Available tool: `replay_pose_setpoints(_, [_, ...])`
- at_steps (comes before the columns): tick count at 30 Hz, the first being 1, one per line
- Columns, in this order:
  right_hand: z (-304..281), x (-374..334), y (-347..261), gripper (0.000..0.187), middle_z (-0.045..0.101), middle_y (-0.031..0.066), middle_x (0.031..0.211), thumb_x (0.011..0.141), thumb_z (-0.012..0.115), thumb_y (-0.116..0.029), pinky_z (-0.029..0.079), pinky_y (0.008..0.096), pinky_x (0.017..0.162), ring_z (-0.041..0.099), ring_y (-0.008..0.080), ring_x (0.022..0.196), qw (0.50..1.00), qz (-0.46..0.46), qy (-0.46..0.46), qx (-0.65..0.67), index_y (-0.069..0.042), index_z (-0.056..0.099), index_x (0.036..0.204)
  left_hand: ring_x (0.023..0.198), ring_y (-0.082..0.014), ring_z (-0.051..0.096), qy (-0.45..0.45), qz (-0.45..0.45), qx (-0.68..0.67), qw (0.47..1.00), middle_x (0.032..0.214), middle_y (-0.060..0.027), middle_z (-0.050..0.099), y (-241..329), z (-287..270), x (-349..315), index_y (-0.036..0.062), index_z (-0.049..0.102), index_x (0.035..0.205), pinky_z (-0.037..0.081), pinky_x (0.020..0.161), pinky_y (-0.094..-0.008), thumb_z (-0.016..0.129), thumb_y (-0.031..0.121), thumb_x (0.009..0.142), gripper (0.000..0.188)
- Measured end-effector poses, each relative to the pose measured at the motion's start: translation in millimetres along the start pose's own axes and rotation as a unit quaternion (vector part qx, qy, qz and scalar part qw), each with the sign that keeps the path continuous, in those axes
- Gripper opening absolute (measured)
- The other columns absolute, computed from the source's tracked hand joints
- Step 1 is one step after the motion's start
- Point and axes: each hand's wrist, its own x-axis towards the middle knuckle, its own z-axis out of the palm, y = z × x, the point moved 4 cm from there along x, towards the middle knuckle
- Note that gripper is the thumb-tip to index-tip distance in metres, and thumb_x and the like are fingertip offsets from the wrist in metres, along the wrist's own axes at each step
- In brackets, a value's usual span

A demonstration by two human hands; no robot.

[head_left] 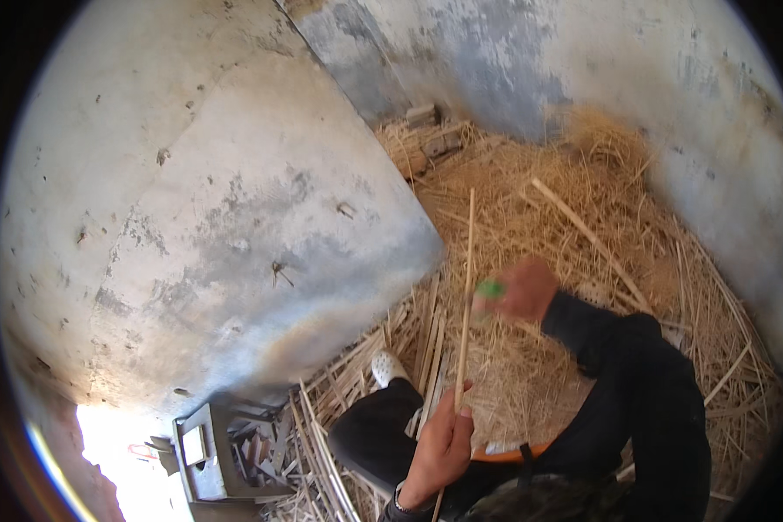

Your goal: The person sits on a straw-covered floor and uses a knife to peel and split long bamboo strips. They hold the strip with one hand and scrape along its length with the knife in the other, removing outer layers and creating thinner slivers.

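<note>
My left hand (444, 445) is closed around the lower part of a long, thin, pale wooden or bamboo stick (470, 287). The stick stands nearly upright in the view, its far end reaching over the straw and its near end passing below my fist. To the right of the stick's middle, my right hand (529, 290) is closed and smeared by motion. A small green thing (491, 289) shows at its fingers, close beside the stick. Its kind is too blurred to make out, and I cannot tell whether it touches the stick.
A heap of straw-like shavings (600, 165) covers the floor ahead. A thicker pole (590, 235) lies on it at the right. Split strips (431, 339) lie near my white shoe (390, 368). A dark wooden frame (202, 461) stands lower left, beside a wall corner (426, 244).
</note>
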Motion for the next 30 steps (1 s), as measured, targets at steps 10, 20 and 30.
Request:
replay_pose_setpoints(10, [-7.8, 12.4, 9.1, 0.073, 0.033, 0.0005, 0.037, 0.078, 0.044, -0.080, 0.029, 0.0349, 0.033, 0.034, 0.0166, 0.030, 0.998, -0.049, 0.025, -0.026, -0.014, 0.046, 0.047, 0.051, -0.0235, 0.051, 0.020, 0.017, 0.050, 0.998, 0.056, -0.0131, 0.045, 5.8, -2.9, -3.8, -0.0023, 0.042, 0.131, 0.038, 0.052, -0.0331, 0.044, 0.011, 0.097, 0.037])
replay_pose_setpoints(20, [5.1, -0.5, -4.0, 0.072, 0.035, 0.0007, 0.037, 0.085, 0.037, -0.076, 0.026, 0.0333, 0.033, 0.032, 0.0145, 0.031, 0.997, -0.018, -0.055, 0.049, -0.015, 0.053, 0.051, 0.049, -0.0233, 0.052, 0.022, -0.021, 0.030, 0.999, 0.058, -0.0117, 0.048, 5.4, -5.4, -24.4, 0.0005, 0.041, 0.133, 0.040, 0.052, -0.0340, 0.045, 0.010, 0.096, 0.038])
replay_pose_setpoints(30, [-4.6, 6.0, 9.1, 0.081, 0.036, 0.0005, 0.038, 0.082, 0.031, -0.082, 0.030, 0.0352, 0.035, 0.038, 0.0146, 0.033, 1.000, 0.009, -0.012, 0.012, -0.012, 0.061, 0.054, 0.051, -0.0235, 0.055, 0.003, -0.016, 0.058, 0.998, 0.059, -0.0128, 0.050, 7.7, 0.9, -26.0, -0.0020, 0.041, 0.133, 0.040, 0.050, -0.0341, 0.045, 0.009, 0.096, 0.039])
